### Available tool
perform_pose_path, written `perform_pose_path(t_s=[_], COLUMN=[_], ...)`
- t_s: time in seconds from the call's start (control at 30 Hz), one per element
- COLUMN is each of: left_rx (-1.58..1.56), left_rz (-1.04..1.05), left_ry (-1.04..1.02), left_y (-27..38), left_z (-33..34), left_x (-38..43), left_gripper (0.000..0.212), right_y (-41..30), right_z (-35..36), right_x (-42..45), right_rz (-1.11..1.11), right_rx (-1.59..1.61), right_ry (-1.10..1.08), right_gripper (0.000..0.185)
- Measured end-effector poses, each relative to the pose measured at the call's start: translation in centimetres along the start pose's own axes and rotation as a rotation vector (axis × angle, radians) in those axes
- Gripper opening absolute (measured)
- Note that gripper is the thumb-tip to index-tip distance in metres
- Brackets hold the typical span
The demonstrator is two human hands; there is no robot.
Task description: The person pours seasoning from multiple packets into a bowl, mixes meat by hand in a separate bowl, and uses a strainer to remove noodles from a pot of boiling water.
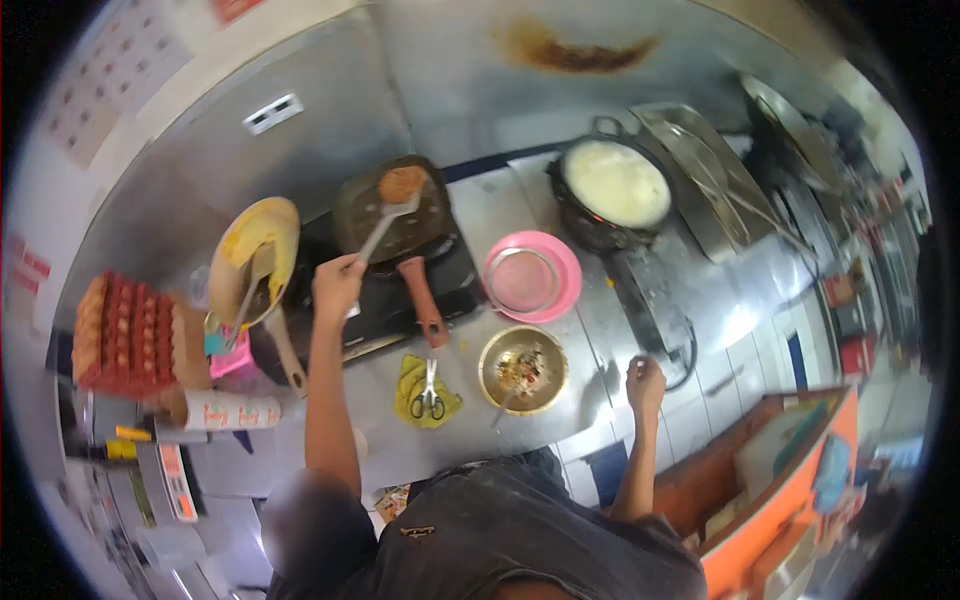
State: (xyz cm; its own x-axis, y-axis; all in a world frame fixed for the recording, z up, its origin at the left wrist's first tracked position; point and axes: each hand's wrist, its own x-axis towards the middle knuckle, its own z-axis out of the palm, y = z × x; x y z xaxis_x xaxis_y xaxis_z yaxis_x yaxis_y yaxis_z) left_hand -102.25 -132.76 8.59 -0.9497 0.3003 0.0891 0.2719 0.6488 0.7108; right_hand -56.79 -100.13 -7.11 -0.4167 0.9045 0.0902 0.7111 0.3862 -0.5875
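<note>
My left hand grips the handle of a metal spatula. The spatula's blade reaches over a dark square frying pan and meets a round browned patty near the pan's far side. Whether the patty rests on the blade or on the pan is hard to tell. The pan's reddish-brown handle points towards me. Over the counter's right front edge, my right hand has its fingers curled, with nothing visible in them. It is nearest to the end of a long dark handle leading from a black wok.
Pale foamy liquid fills the wok. Mid-counter are a pink basin with a sieve and a metal bowl of seasonings. Scissors lie on a green cloth. At left are a yellow-smeared pan and stacked egg trays.
</note>
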Motion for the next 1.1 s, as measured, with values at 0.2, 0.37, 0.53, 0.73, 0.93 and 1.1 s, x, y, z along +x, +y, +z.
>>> perform_pose_path(t_s=[0.2,0.37,0.53,0.73,0.93,1.1], left_rx=[-0.075,-0.176,-0.273,-0.263,-0.228,-0.189], left_rz=[0.086,-0.008,-0.038,-0.060,-0.060,-0.033], left_ry=[-0.094,-0.141,-0.168,-0.144,-0.158,-0.143], left_y=[-5.3,-6.3,-5.8,-5.5,-5.0,-4.8], left_z=[-1.3,-1.2,-1.3,-1.6,-2.1,-2.4], left_x=[-0.1,0.1,0.1,0.1,-0.2,-0.6], left_gripper=[0.033,0.033,0.033,0.031,0.031,0.037], right_y=[5.4,5.5,7.8,7.8,7.8,7.3], right_z=[-0.4,-3.2,-3.0,-2.5,-2.9,-3.2], right_x=[3.9,4.7,5.0,5.0,5.0,5.2], right_rz=[0.148,0.011,-0.104,-0.101,-0.126,-0.046], right_rx=[-0.232,-0.158,-0.201,-0.126,-0.148,-0.142], right_ry=[0.298,0.194,0.156,0.163,0.158,0.074], right_gripper=[0.032,0.048,0.041,0.023,0.024,0.023])
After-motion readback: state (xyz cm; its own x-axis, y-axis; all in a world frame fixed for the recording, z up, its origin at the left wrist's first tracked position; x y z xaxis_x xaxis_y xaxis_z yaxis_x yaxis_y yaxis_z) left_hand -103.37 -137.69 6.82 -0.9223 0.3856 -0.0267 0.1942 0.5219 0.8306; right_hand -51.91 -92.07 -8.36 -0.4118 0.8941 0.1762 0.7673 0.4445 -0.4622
